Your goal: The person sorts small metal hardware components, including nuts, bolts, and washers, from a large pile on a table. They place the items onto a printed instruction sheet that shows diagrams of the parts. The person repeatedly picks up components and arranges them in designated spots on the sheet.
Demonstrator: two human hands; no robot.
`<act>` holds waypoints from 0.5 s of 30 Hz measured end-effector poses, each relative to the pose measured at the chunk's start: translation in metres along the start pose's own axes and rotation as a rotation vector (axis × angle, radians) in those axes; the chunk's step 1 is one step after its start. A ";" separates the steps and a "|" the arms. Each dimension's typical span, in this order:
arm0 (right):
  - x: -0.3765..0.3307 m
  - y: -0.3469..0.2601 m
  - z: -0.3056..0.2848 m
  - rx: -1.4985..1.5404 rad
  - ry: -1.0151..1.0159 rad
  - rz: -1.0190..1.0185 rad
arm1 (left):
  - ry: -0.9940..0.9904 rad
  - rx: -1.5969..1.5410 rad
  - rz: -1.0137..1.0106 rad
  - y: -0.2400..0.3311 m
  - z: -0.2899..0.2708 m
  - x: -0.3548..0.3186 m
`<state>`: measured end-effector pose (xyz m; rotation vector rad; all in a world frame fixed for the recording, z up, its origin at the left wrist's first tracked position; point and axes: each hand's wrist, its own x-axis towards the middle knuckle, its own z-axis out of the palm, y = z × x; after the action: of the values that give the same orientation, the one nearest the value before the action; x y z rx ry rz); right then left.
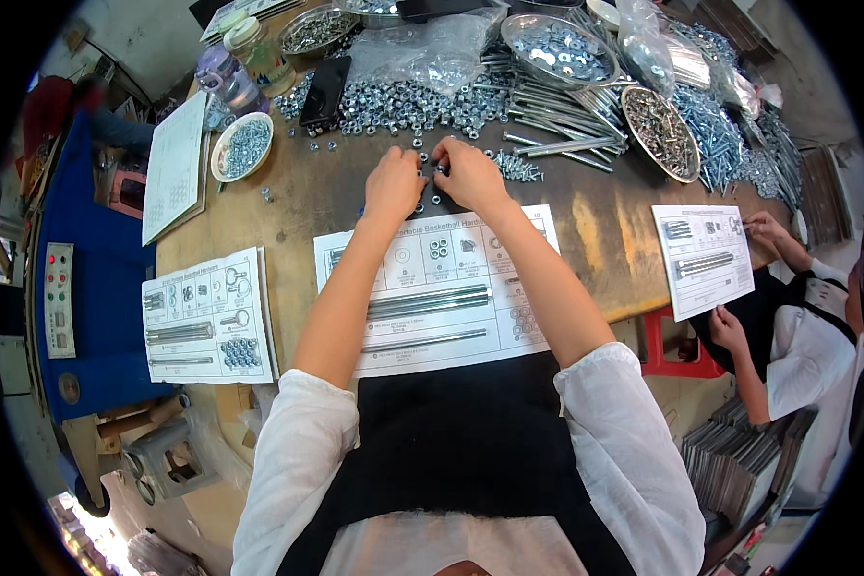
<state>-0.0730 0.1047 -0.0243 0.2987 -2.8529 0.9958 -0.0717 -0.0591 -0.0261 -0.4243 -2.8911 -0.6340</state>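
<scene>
My left hand [392,182] and my right hand [469,173] reach side by side over the wooden table [298,202], just beyond a printed parts sheet [439,288]. Both hands' fingertips pinch at small metal nuts [430,171] lying loose between them. Long metal rods [430,301] and a few nuts lie on the sheet's pictures. A wide pile of loose nuts [408,101] spreads just past my fingers.
Metal bowls of hardware [559,46] [660,130] [243,146], long bolts [557,120], a black phone [324,89] and bottles [259,53] crowd the far side. A second filled parts sheet [206,317] lies left. At right another person [797,326] handles a third sheet [706,257].
</scene>
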 end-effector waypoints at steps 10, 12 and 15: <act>-0.033 0.041 -0.037 0.249 -0.055 0.169 | -0.271 -0.477 -0.166 -0.021 -0.036 -0.026; -0.038 0.047 -0.036 0.239 -0.019 0.145 | -0.237 -0.482 -0.168 -0.020 -0.030 -0.037; -0.038 0.054 -0.031 0.217 -0.006 0.109 | -0.105 -0.389 -0.102 -0.027 -0.021 -0.045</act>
<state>-0.0471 0.1710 -0.0385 0.1647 -2.7952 1.3304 -0.0356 -0.1026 -0.0271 -0.3647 -2.8963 -1.2348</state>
